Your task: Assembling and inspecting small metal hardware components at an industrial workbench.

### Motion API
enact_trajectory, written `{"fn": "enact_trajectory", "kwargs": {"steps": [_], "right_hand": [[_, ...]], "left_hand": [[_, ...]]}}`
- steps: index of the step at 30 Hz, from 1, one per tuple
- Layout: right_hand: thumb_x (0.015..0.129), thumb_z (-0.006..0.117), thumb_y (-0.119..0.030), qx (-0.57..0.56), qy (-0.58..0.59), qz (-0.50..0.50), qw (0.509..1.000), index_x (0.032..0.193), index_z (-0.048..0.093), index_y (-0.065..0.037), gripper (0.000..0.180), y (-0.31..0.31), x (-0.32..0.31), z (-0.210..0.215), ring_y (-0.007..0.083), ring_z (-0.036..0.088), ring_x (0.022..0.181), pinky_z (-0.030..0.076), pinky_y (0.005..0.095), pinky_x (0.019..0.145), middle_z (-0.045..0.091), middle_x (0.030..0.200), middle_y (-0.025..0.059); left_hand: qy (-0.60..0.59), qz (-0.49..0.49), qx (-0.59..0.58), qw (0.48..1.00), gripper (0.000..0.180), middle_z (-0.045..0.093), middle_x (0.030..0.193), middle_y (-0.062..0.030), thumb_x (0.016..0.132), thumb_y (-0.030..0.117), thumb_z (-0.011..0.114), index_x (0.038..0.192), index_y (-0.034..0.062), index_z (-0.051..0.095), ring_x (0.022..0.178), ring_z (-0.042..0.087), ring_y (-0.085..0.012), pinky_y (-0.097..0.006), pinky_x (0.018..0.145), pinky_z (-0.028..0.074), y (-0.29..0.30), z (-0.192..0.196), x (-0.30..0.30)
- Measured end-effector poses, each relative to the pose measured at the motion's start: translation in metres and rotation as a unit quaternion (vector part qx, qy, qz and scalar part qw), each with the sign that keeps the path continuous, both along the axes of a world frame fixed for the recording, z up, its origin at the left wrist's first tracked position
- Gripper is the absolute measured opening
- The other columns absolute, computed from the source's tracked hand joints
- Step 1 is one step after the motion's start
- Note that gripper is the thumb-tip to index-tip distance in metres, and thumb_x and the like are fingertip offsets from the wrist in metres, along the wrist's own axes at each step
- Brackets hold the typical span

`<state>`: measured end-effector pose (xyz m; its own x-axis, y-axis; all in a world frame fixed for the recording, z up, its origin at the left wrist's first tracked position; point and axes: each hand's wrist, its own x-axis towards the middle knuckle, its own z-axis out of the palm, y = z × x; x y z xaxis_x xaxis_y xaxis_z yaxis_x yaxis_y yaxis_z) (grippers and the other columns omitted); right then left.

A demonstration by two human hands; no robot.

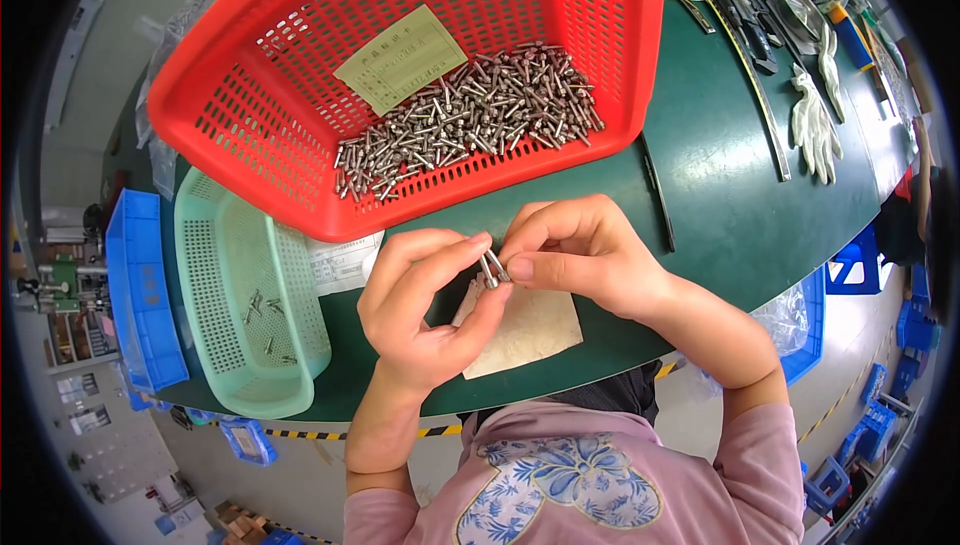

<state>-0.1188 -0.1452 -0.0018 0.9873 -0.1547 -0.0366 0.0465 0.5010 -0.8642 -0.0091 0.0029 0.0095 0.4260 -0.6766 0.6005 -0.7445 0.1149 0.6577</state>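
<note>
**2 hands pinch small metal pins over a dark green bench**

The left hand (425,300) and the right hand (575,250) meet just above the near edge of the bench (720,195). Between them sit 2 small metal pins (492,269), short and silvery, standing close together and slightly tilted. The left hand grasps them between thumb and forefinger, its other fingers curled into the palm. The right hand is clenched round the same spot, its thumb and forefinger tips touching the upper ends of the pins, so both hands grip the pair at once.

Directly beneath the hands lies a tan square pad (530,335), flat on the bench and partly covered by the left palm.

Behind the hands stands a red mesh basket (240,75), tipped toward the person, with a heap of loose metal pins (470,115) gathered along its lower side and a pale yellow-green paper slip (400,57) lying above the heap. To the left, touching the red basket's underside, is a light green mesh basket (215,245) holding only a few scattered pins. A printed white sheet (345,263) peeks out between the 2 baskets. Further left is a blue bin (140,285).

At the far right of the bench lie white work gloves (815,130), well apart from the hands.
</note>
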Motion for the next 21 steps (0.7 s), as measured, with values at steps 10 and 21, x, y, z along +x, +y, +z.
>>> {"fn": "enact_trajectory", "kwargs": {"steps": [10,21], "right_hand": [[0.087,0.062,-0.008,0.068,0.044,0.024,0.996,0.090,0.067,0.002,0.012,0.0013,-0.0018,-0.0001,0.0089,0.058,0.079,0.049,0.0245,0.071,0.065,0.088,0.0043],[0.086,0.061,-0.008,0.037,0.037,0.015,0.999,0.085,0.067,0.003,0.012,0.0023,-0.0029,0.0054,0.0118,0.054,0.074,0.044,0.0254,0.068,0.060,0.086,0.0071]], "left_hand": [[-0.002,0.019,-0.004,1.000,0.038,0.061,0.084,-0.0099,0.061,0.003,0.081,0.096,0.0000,0.066,0.070,0.061,-0.0184,-0.026,0.058,0.050,0.0020,0.0025,-0.0013],[0.019,0.008,0.002,1.000,0.037,0.060,0.083,-0.0100,0.060,0.004,0.081,0.094,0.0001,0.066,0.069,0.060,-0.0176,-0.026,0.058,0.048,0.0011,0.0034,0.0007]]}}
